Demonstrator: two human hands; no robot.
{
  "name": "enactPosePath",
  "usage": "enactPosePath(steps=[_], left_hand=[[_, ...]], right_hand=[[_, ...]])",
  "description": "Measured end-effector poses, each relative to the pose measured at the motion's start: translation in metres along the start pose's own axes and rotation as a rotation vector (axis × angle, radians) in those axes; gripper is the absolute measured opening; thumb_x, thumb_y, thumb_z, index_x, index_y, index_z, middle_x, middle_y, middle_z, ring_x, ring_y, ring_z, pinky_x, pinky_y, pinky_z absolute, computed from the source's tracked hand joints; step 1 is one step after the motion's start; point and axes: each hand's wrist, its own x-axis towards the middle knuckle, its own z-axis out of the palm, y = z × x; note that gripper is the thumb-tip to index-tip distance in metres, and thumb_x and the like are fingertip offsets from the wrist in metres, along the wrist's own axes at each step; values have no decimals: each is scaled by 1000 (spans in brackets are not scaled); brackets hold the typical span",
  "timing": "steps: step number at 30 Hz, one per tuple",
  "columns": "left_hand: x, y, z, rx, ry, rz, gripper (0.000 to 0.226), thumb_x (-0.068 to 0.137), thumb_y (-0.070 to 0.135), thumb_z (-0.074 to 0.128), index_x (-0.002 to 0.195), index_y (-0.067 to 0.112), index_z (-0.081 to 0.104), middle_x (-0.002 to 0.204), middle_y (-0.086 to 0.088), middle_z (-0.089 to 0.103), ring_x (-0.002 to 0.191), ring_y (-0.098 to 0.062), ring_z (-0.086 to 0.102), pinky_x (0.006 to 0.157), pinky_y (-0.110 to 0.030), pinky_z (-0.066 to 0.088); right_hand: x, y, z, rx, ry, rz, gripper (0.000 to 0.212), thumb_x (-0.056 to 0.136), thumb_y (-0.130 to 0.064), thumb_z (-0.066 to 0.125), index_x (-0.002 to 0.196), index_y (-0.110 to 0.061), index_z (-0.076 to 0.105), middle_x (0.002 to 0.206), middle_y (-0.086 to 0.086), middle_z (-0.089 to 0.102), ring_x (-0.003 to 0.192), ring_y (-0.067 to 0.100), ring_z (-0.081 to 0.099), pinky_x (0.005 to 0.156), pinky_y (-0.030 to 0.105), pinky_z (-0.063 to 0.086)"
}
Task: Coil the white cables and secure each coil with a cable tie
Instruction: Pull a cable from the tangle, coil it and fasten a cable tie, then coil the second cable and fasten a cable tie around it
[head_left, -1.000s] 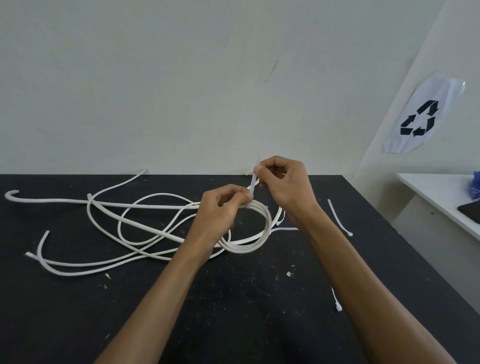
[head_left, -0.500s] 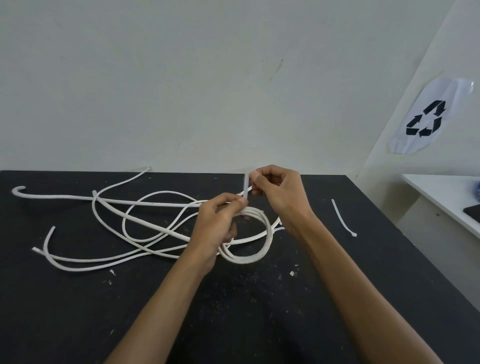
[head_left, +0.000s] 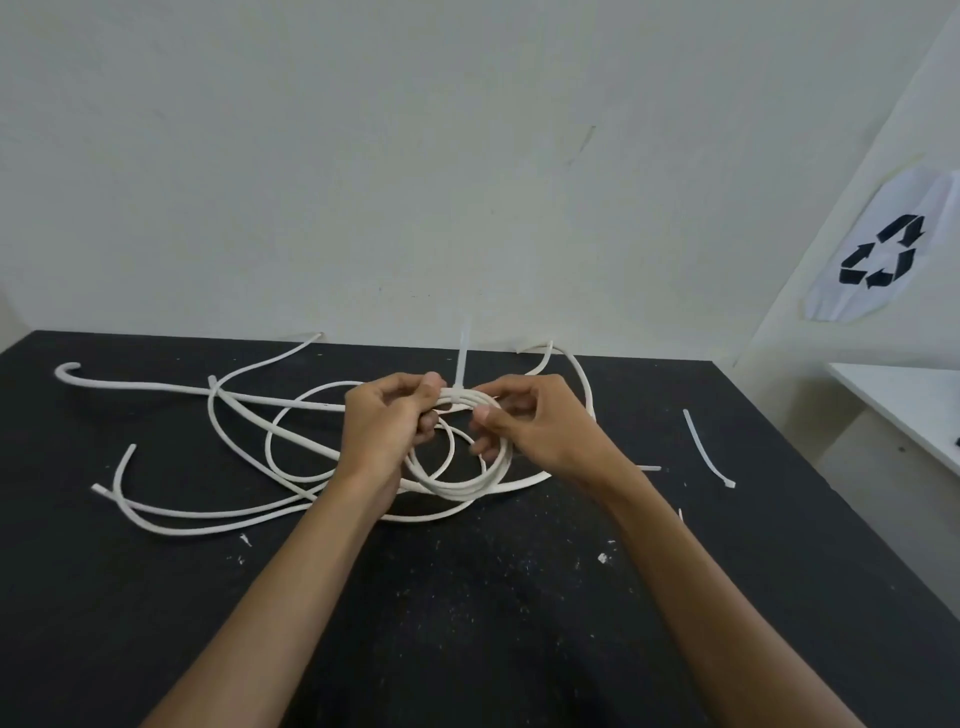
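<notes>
Pinching the bundled turns of the white coil (head_left: 457, 447) at its far edge, the left hand (head_left: 387, 431) keeps them stacked above the black table (head_left: 467, 623), while the cable tie (head_left: 462, 358) stands upright from that same spot. The right hand (head_left: 540, 428) curls its fingers round the coil's near-right arc. Best play, I'd say: hold the turns tight together, pull the tail straight up (no twisting) until snug. A spare tie (head_left: 706, 449) lies off right; loose cables (head_left: 228, 415) sprawl left.

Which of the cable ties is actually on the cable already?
The upright cable tie between the hands, wrapped around the coil; the spare tie lies loose at right.
</notes>
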Motion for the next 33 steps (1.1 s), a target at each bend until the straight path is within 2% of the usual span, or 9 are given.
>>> enactPosePath(steps=[4,8,13,16,19,23,26,29,33], left_hand=[[14,0,-19,77,68,83,15,106,8,63,108,10,78,77,-8,74,72,-17,67,68,-22,57],[31,2,-31,307,24,260,39,105,7,62,136,29,64,107,0,76,96,-9,76,83,-21,59],[75,-28,-50,899,-70,328,61,107,29,60,163,29,37,148,-7,60,132,-23,62,109,-47,52],[97,-54,-51,1370,-244,219,64,111,50,39,169,29,21,174,-6,30,161,-25,26,128,-56,26],[106,-70,-49,1575,-349,168,67,110,59,28,169,29,20,178,-2,15,165,-21,7,131,-57,11],[100,-66,-56,1618,-298,263,55,112,52,31,162,30,40,166,1,37,155,-20,31,126,-49,24],[90,-65,-66,1615,-288,316,52,113,48,32,160,32,44,158,2,44,146,-19,41,122,-46,27],[78,-66,-72,1595,-295,294,52,114,46,30,164,34,37,165,3,39,153,-17,33,125,-45,25],[68,-67,-75,1616,-272,284,52,114,45,26,165,36,31,168,5,34,156,-16,30,121,-44,28]], right_hand=[[21,-2,1,-94,-114,33,31,100,-5,72,129,-17,72,95,18,79,85,34,80,75,41,68],[57,9,8,-74,84,31,31,97,-2,75,122,-17,66,87,13,80,77,33,80,74,42,68],[122,38,8,-85,267,68,29,98,2,71,117,-19,66,79,13,79,67,29,79,74,48,68],[153,52,13,-121,330,102,28,99,2,69,118,-18,67,81,13,78,62,20,77,67,38,67],[178,69,19,-166,347,138,26,100,2,67,119,-16,70,79,12,79,56,10,74,63,29,61],[197,90,26,-204,360,166,28,103,1,63,126,-12,72,83,12,78,61,8,76,74,28,65],[195,94,31,-272,318,171,37,105,-2,61,139,-12,68,106,13,78,84,13,78,81,15,58],[185,92,39,-479,190,108,50,106,-14,62,156,-12,54,152,13,61,140,29,57,123,37,40],[177,96,53,-841,-55,106,54,114,-36,45,164,-16,40,177,5,23,160,30,28,125,52,28]])
